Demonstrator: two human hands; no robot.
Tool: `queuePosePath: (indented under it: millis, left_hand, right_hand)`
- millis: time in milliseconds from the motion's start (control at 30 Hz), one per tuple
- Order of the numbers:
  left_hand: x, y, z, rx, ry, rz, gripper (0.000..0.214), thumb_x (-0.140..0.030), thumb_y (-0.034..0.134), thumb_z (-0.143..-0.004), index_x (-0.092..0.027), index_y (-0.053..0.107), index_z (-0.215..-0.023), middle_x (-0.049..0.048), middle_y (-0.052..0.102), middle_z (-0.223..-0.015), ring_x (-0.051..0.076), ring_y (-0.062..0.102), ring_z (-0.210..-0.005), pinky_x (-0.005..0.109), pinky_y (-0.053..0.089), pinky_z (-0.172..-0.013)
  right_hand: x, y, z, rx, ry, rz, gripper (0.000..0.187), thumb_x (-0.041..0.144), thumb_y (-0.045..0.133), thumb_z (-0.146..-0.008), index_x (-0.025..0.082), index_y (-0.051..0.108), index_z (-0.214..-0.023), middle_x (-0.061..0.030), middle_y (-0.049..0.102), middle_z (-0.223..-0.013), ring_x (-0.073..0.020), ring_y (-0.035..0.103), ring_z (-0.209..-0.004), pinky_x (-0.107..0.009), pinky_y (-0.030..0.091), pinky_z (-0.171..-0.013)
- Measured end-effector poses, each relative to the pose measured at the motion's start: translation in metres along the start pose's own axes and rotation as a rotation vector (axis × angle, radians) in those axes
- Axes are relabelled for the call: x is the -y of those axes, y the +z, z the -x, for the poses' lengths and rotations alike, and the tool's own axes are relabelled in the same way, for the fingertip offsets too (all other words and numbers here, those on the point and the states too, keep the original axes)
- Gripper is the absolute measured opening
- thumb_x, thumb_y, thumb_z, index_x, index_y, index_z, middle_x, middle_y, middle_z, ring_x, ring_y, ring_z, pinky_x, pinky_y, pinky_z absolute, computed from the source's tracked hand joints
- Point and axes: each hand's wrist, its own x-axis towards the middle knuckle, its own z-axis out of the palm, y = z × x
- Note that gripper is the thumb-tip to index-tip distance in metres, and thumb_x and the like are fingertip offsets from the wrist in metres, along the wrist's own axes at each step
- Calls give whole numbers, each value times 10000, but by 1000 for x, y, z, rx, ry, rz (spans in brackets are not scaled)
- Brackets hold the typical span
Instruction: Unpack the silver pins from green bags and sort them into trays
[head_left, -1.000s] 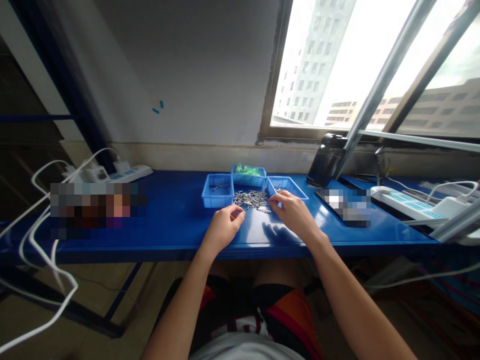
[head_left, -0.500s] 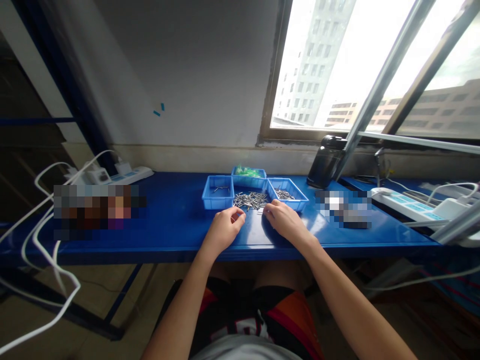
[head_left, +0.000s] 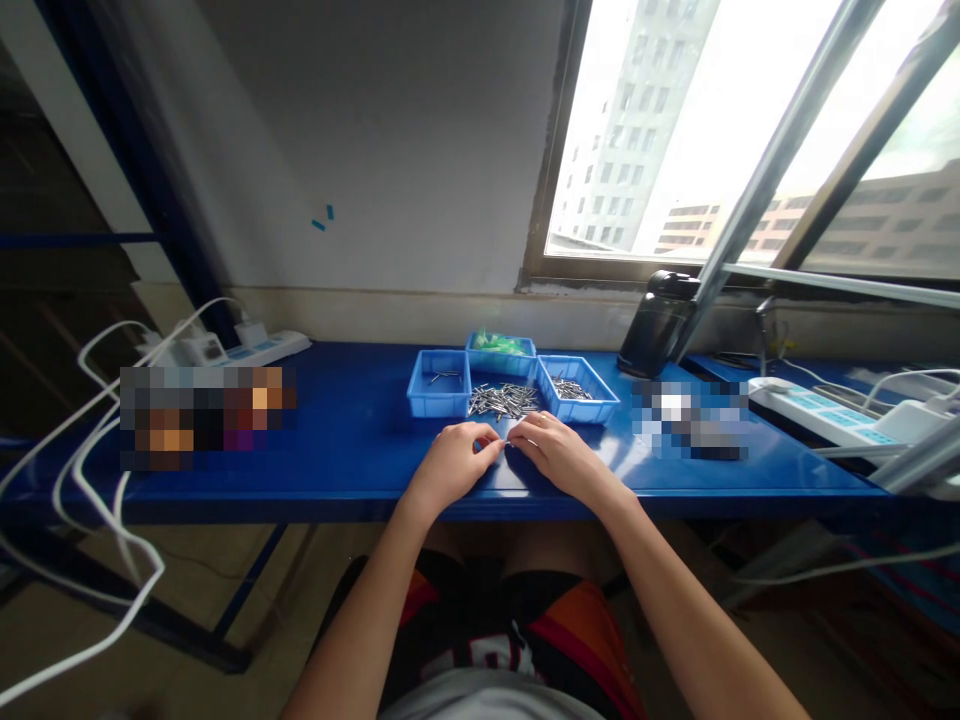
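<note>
Just in front of the heap, my left hand (head_left: pixel 456 463) and my right hand (head_left: pixel 559 456) meet at the fingertips, both closed in a pinch. Between them shows a tiny bit of a thin metal pin (head_left: pixel 506 441); the fingers hide most of it. A pile of loose silver metal pins (head_left: pixel 501 400) lies on the blue table (head_left: pixel 345 440) behind my hands. To its left stands a blue bin (head_left: pixel 438 404) with a few pins. On the right, another blue bin (head_left: pixel 589 411) contains many pins. A third blue bin (head_left: pixel 501 365), at the back, has green plastic pieces (head_left: pixel 495 343).
A black bottle (head_left: pixel 657 325) stands at the back right below the window. Power strips lie at the left (head_left: pixel 270 346) and right (head_left: pixel 817 412), with white cables (head_left: pixel 112 505) hanging over the left edge. Blurred items sit on both sides of the table.
My hands have come together, the right moving left and slightly nearer me, the left a little to the right. Their fingertips, apart before, now meet at the pin.
</note>
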Motion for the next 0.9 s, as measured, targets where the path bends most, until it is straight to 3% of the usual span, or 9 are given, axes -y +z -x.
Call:
queuePosePath:
  millis: [233,333,500,900]
  left_hand:
    - [0,0,0,16,-30,15,220,-329,504,-802,-208,672,-874,32,683,-828,178,596,-727,264,429,-655]
    - [0,-1,0,24,3,11,213,-299,495,-805,-200,683,-810,46,685,-862,193,602,-797,268,439,-706]
    - [-3,-4,1,8,-25,74,228,-272,459,-823,-192,671,-798,45,691,-827,193,613,-788,270,444,-721]
    - [-4,-3,1,-1,-63,118,250,-301,439,-832,-190,660,-798,56,692,-828,207,618,-799,274,446,-715]
  right_hand:
    - [4,-3,3,-6,-5,-140,204,233,431,-923,219,635,-921,-48,605,-894,-170,545,-849,-301,453,-779]
    - [7,-5,4,-18,9,-174,202,251,441,-919,222,641,-920,-48,613,-896,-172,558,-866,-300,456,-784]
    - [5,-7,5,-79,129,-247,175,298,502,-887,212,628,-973,-53,634,-936,-175,585,-864,-289,465,-765]
    - [4,-9,7,-93,182,-332,191,279,479,-887,189,641,-840,-25,665,-812,-152,600,-744,-253,459,-679]
